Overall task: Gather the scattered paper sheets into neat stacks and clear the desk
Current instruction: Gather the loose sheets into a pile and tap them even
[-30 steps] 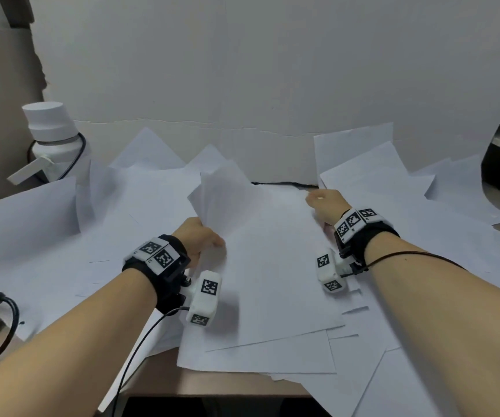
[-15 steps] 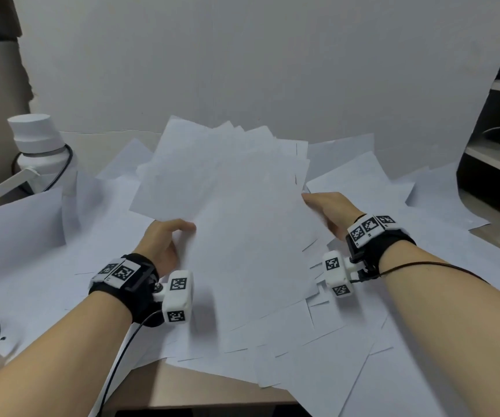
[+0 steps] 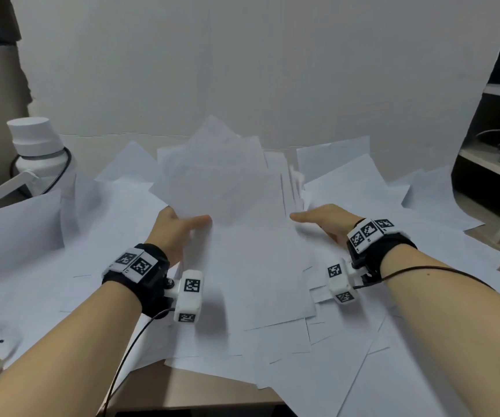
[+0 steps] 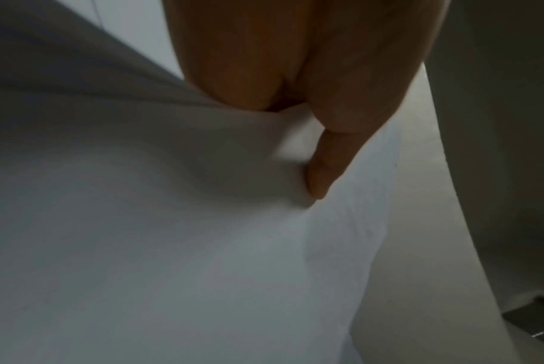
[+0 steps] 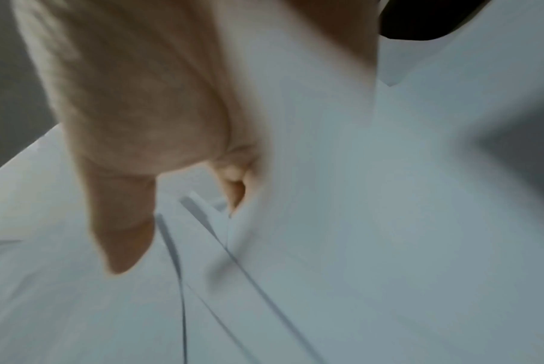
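Both hands are on a loose bundle of white paper sheets (image 3: 227, 188) propped up in the middle of the frame, with more scattered white sheets (image 3: 273, 341) all over the wooden table (image 3: 182, 389). The left hand (image 3: 176, 230) pinches its edge, thumb on top; the right hand (image 3: 324, 221) presses the other side, fingers looking fairly straight. The edges aren't lined up at all, so I'd guess sheets could slide out and fan back over the pile. The left wrist view shows the paper buckling under the thumb (image 4: 323, 167), which the head view misses.
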A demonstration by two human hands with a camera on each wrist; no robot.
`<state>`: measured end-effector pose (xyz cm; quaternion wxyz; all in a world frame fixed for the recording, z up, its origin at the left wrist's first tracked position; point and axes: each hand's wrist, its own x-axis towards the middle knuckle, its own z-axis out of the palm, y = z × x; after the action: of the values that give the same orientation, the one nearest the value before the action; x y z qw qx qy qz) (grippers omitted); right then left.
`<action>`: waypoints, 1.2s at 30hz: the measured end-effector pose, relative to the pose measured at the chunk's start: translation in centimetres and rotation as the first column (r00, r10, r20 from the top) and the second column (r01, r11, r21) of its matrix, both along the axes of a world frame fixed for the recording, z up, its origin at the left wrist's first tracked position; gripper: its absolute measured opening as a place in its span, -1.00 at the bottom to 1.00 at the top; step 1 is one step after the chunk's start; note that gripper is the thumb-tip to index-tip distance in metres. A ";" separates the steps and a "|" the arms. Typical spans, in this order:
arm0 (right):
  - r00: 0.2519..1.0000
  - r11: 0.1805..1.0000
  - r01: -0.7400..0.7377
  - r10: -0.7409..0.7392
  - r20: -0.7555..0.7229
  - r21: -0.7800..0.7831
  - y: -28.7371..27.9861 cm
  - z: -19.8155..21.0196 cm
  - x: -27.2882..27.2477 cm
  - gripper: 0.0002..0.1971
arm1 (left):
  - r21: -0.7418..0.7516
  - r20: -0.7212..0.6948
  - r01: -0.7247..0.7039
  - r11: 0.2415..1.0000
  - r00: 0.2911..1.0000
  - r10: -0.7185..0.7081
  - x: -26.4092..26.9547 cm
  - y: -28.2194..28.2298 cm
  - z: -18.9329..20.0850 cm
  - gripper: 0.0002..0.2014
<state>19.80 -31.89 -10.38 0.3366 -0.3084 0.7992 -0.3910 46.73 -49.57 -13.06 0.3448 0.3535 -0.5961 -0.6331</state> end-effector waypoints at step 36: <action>0.963 0.989 -0.145 0.149 -0.226 0.035 2.1 -2.1 -1.1 -0.82 | 0.290 0.192 -0.024 0.957 0.981 -0.034 0.6 -1.9 -1.3 -0.57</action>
<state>18.71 -29.79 -12.44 0.2737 -0.4064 0.8110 -0.3197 47.34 -51.42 -14.35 0.2272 0.4591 -0.5282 -0.6772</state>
